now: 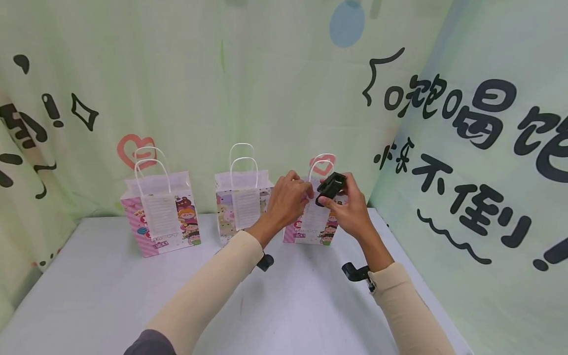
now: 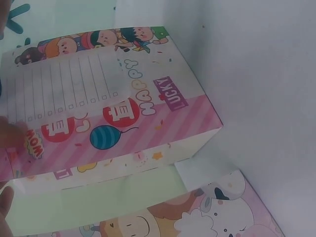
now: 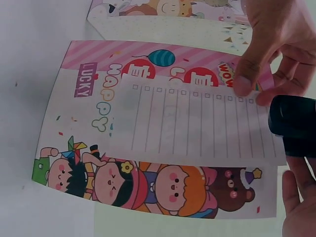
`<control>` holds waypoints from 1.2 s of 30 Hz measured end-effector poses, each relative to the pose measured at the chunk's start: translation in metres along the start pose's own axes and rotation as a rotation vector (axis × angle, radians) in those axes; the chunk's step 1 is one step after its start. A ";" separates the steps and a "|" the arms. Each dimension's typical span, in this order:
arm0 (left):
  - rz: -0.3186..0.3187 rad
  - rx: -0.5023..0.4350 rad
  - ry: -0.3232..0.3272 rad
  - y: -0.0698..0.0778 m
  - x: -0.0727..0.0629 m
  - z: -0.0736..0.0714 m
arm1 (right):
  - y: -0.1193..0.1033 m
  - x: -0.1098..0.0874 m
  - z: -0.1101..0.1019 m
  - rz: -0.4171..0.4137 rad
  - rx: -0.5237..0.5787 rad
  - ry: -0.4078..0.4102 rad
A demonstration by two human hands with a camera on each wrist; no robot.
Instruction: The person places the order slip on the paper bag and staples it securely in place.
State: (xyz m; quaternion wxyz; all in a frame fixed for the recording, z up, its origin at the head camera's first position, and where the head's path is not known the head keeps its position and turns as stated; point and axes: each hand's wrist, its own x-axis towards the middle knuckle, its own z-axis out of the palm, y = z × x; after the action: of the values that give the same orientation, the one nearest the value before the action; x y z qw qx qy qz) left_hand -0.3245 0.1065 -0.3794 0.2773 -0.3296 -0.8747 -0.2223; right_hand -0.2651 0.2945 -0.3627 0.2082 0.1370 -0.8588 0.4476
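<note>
At the right of the head view a pink and white paper gift bag stands upright, with cartoon children on its front. A lined sheet of paper lies flat against that front. My left hand pinches the sheet at the bag's top edge, thumb on the front. In my right hand is a black stapler, gripped close to the top edge beside the left fingers. The right wrist view shows only the stapler's dark rounded end.
Two more gift bags stand in the row: a pink one at left and a pastel animal-print one in the middle, each with a lined sheet on its front and white handles. They stand on a white table, with printed curtains behind.
</note>
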 end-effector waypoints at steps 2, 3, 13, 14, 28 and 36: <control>0.004 0.004 0.001 0.000 0.000 -0.001 | 0.001 0.001 0.002 0.011 -0.006 -0.010; 0.005 0.005 0.002 0.000 0.000 -0.001 | 0.001 0.001 0.003 0.019 -0.006 -0.016; -0.001 0.023 0.001 0.000 0.000 0.000 | 0.004 0.003 0.011 0.043 -0.009 -0.047; -0.001 0.022 0.000 0.000 0.000 -0.001 | 0.005 0.004 0.011 0.039 -0.009 -0.046; 0.010 0.059 0.002 0.000 -0.001 0.000 | 0.002 0.005 0.023 0.024 0.021 0.074; 0.009 0.059 0.007 -0.002 0.000 0.001 | 0.002 0.006 0.022 0.018 -0.063 0.093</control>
State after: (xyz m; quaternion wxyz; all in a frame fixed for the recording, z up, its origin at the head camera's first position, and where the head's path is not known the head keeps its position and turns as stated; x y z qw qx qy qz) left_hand -0.3261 0.1057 -0.3806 0.2910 -0.3244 -0.8783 -0.1965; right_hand -0.2764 0.2772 -0.3718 0.2483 0.1017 -0.8631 0.4280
